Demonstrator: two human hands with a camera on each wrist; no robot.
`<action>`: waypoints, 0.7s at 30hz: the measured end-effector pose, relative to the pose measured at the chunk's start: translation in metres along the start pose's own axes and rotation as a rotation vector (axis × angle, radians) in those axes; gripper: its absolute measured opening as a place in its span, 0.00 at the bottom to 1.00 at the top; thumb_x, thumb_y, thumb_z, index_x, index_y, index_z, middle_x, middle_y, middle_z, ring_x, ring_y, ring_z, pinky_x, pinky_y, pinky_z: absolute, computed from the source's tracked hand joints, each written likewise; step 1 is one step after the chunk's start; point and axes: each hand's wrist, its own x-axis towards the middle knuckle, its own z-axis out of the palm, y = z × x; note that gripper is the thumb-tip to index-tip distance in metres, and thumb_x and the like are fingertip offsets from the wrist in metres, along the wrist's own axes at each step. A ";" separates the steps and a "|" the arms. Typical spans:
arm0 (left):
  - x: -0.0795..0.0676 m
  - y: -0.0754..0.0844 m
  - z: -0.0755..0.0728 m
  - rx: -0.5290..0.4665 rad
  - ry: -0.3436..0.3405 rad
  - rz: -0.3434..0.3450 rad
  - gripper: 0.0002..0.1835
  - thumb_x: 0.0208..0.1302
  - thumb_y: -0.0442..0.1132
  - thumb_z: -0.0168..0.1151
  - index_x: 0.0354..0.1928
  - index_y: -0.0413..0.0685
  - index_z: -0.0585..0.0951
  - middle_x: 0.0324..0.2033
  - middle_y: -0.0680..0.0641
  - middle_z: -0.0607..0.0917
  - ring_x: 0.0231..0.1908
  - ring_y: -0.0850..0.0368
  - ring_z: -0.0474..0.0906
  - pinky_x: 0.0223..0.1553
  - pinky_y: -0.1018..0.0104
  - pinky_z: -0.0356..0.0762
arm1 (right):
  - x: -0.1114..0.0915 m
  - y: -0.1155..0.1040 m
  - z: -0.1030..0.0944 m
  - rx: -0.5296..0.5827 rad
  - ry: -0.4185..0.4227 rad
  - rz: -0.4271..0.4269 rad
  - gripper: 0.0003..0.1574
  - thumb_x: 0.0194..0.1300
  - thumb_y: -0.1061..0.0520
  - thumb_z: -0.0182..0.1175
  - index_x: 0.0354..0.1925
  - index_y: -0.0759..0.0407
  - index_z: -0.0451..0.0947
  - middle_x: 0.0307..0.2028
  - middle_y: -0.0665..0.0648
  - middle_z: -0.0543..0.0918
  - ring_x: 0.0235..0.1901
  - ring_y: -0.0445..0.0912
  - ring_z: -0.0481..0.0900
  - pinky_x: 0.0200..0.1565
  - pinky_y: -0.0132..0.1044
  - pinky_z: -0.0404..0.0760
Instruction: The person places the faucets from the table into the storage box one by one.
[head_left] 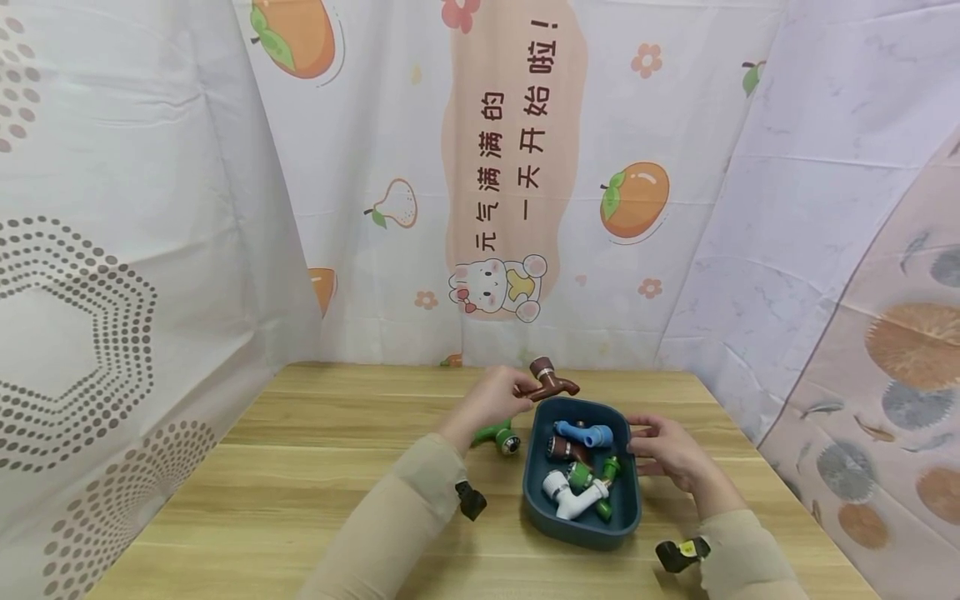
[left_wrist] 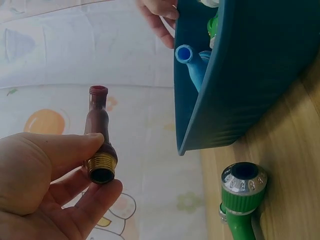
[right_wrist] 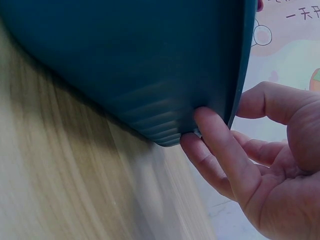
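My left hand point(head_left: 495, 396) pinches a brown tap point(head_left: 550, 385) with a dark collar, held above the far left corner of a dark blue plastic bin point(head_left: 573, 533). The left wrist view shows the tap's brass threaded end point(left_wrist: 101, 165) between thumb and fingers. At the bin's right side, my right hand point(head_left: 667, 454) grips the rim, with the thumb at the edge and fingertips on the outer wall. Inside lie a blue tap point(head_left: 588, 435), another brown tap point(head_left: 564, 450), a white tap point(head_left: 577, 500) and green pieces point(head_left: 581, 475), partly overlapping.
A green tap point(head_left: 501, 437) with a silver-ringed end lies on the wooden table point(head_left: 337, 450), left of the bin. Printed cloth point(head_left: 375, 275) hangs behind the table and along both sides.
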 end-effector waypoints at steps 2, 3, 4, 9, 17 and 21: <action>0.002 0.002 0.002 -0.003 -0.006 -0.006 0.08 0.66 0.35 0.70 0.45 0.52 0.89 0.31 0.57 0.84 0.31 0.60 0.78 0.30 0.68 0.76 | 0.000 0.000 0.000 0.000 -0.001 -0.001 0.38 0.69 0.68 0.57 0.72 0.74 0.57 0.56 0.76 0.74 0.48 0.59 0.83 0.43 0.54 0.86; 0.003 0.003 0.003 -0.003 -0.007 -0.008 0.08 0.66 0.35 0.70 0.45 0.52 0.90 0.31 0.57 0.84 0.31 0.60 0.78 0.31 0.69 0.77 | 0.000 0.000 0.000 -0.001 -0.003 -0.002 0.38 0.69 0.68 0.57 0.72 0.74 0.57 0.56 0.76 0.74 0.48 0.59 0.83 0.43 0.54 0.86; 0.004 0.003 0.003 -0.002 -0.008 -0.010 0.08 0.66 0.35 0.69 0.45 0.52 0.90 0.31 0.57 0.84 0.31 0.60 0.78 0.31 0.69 0.77 | 0.000 0.000 0.000 0.000 -0.003 -0.002 0.38 0.69 0.68 0.57 0.72 0.74 0.57 0.56 0.76 0.74 0.48 0.59 0.83 0.43 0.54 0.86; 0.009 0.008 0.008 -0.011 -0.012 -0.019 0.09 0.66 0.35 0.70 0.47 0.49 0.89 0.32 0.56 0.84 0.32 0.60 0.78 0.32 0.68 0.76 | 0.000 -0.001 0.000 0.000 -0.006 0.004 0.38 0.69 0.68 0.57 0.72 0.74 0.57 0.56 0.76 0.74 0.48 0.60 0.83 0.43 0.54 0.86; 0.015 0.017 0.021 0.013 -0.028 -0.011 0.10 0.65 0.35 0.71 0.48 0.48 0.89 0.33 0.55 0.86 0.32 0.61 0.78 0.34 0.69 0.76 | 0.000 -0.001 0.000 -0.003 0.001 0.006 0.38 0.68 0.68 0.57 0.72 0.74 0.57 0.56 0.76 0.74 0.46 0.58 0.83 0.42 0.54 0.86; 0.019 0.017 0.029 0.027 -0.036 0.000 0.09 0.65 0.34 0.71 0.47 0.46 0.89 0.35 0.54 0.87 0.33 0.63 0.78 0.36 0.70 0.77 | 0.001 -0.001 0.001 0.003 -0.001 0.007 0.38 0.68 0.68 0.57 0.72 0.74 0.57 0.56 0.76 0.74 0.46 0.58 0.83 0.42 0.54 0.86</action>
